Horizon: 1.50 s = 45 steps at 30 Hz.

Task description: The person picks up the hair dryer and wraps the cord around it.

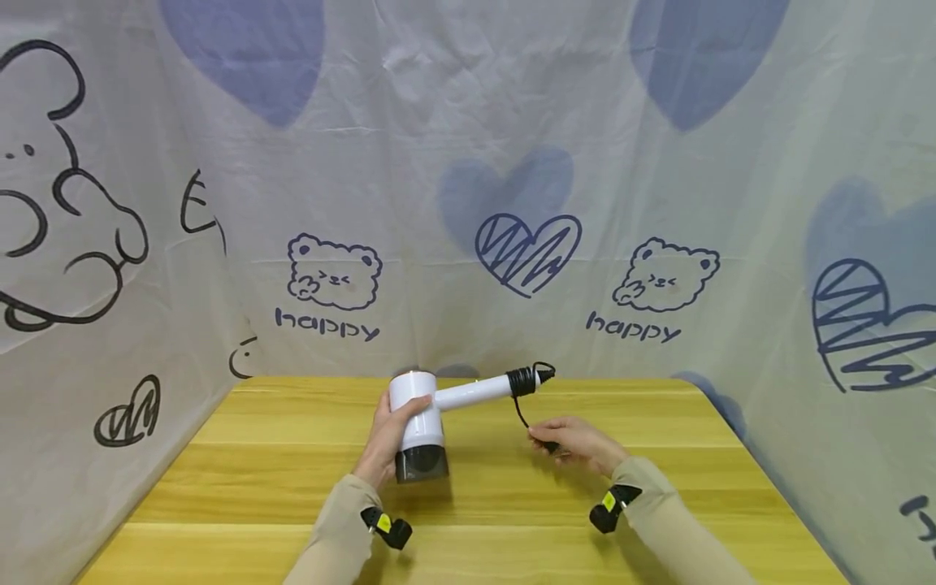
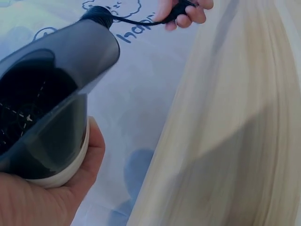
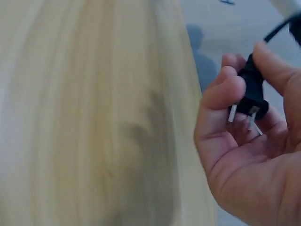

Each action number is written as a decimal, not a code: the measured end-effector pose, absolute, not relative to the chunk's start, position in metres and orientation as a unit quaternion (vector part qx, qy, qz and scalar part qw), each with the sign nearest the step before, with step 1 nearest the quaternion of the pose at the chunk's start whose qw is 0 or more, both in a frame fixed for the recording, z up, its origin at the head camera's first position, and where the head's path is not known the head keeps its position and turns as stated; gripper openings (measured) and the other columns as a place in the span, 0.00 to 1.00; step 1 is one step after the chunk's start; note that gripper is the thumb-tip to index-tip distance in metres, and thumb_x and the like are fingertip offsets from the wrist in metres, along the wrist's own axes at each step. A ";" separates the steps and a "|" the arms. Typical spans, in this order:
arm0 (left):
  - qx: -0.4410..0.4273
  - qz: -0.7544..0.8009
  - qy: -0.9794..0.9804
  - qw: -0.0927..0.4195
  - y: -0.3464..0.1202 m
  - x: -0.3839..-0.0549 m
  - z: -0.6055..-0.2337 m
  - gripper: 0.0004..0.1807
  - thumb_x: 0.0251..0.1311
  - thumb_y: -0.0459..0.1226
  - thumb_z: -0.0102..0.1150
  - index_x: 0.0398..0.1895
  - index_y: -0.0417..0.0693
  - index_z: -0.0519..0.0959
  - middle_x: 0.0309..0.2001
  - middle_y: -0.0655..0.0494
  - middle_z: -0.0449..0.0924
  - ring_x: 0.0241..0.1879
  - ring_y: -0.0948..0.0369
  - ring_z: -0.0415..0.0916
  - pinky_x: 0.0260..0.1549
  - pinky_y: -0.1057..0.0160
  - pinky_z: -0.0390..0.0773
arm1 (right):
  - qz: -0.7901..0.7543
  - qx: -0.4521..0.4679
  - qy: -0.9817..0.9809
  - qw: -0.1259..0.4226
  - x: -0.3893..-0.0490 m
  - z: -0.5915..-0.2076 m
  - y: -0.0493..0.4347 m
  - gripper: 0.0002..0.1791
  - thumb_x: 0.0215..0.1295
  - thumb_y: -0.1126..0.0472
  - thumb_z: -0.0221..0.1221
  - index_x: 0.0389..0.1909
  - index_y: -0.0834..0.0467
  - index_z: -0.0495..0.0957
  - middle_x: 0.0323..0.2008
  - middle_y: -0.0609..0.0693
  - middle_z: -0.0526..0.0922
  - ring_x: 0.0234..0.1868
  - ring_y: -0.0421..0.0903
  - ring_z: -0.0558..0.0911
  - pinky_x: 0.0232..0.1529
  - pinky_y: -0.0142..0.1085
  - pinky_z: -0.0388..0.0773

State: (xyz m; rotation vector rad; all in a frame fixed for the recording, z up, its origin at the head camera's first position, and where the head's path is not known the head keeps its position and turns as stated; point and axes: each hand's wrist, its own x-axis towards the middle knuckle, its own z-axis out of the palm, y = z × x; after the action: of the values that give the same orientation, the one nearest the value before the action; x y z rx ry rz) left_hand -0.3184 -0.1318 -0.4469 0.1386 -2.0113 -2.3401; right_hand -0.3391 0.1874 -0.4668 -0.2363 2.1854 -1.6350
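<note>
A white hair dryer (image 1: pixel 418 410) with a dark see-through nozzle (image 1: pixel 422 464) is held up over the table by my left hand (image 1: pixel 385 443), which grips its barrel. Its handle points right, with the black power cord (image 1: pixel 522 381) wound round the handle's end. From the coil a short length of cord runs down to my right hand (image 1: pixel 578 443). There the thumb and fingers pinch the black plug (image 3: pixel 254 89), whose metal prongs show in the right wrist view. Through the nozzle (image 2: pixel 51 136), the left wrist view shows the dryer's dark inside.
The yellow wood-grain table (image 1: pixel 497 504) lies under both hands. Behind it and at both sides hangs a pale cloth (image 1: pixel 439 325) printed with hearts and bears. A small black camera is strapped to each wrist.
</note>
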 end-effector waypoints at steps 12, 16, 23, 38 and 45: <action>0.017 -0.757 -0.653 -0.014 -0.135 -0.317 -0.447 0.41 0.57 0.45 0.65 0.73 0.58 0.56 0.53 0.42 0.72 0.38 0.56 0.78 0.38 0.59 0.82 | -0.530 -0.155 0.822 0.141 -0.361 -0.445 0.212 0.18 0.66 0.60 0.61 0.53 0.66 0.78 0.42 0.55 0.83 0.39 0.48 0.80 0.42 0.44 0.85; -0.006 -0.759 -0.651 -0.023 -0.134 -0.316 -0.445 0.39 0.58 0.45 0.65 0.71 0.58 0.58 0.50 0.42 0.74 0.37 0.55 0.79 0.36 0.57 0.83 | -0.494 -0.154 0.843 0.151 -0.362 -0.437 0.212 0.17 0.63 0.59 0.65 0.47 0.66 0.80 0.39 0.62 0.84 0.35 0.49 0.82 0.35 0.41 0.85; -0.037 -0.734 -0.676 -0.057 -0.135 -0.313 -0.447 0.41 0.57 0.46 0.65 0.72 0.58 0.56 0.49 0.41 0.74 0.38 0.53 0.79 0.36 0.53 0.84 | -0.423 -0.174 0.880 0.129 -0.367 -0.421 0.219 0.12 0.58 0.73 0.63 0.44 0.68 0.79 0.35 0.57 0.84 0.30 0.48 0.82 0.30 0.39 0.85; -0.079 -0.710 -0.692 -0.110 -0.135 -0.312 -0.453 0.42 0.57 0.46 0.64 0.73 0.64 0.54 0.52 0.40 0.72 0.38 0.52 0.79 0.36 0.53 0.83 | -0.357 -0.239 0.898 0.093 -0.369 -0.415 0.198 0.11 0.56 0.56 0.70 0.33 0.59 0.83 0.28 0.49 0.85 0.26 0.42 0.82 0.29 0.35 0.84; -0.057 -0.702 -0.703 -0.100 -0.138 -0.313 -0.455 0.44 0.56 0.46 0.65 0.74 0.62 0.53 0.52 0.40 0.72 0.37 0.52 0.79 0.35 0.54 0.83 | -0.389 -0.207 0.896 0.059 -0.364 -0.400 0.195 0.15 0.54 0.56 0.71 0.37 0.60 0.81 0.31 0.53 0.85 0.28 0.46 0.84 0.32 0.40 0.86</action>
State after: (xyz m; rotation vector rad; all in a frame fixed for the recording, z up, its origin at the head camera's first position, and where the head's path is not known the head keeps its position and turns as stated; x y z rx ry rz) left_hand -0.3129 -0.1376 -0.4553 -0.1925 -2.3619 -2.3571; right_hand -0.3636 0.1946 -0.4004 -0.6269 2.7134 -1.1770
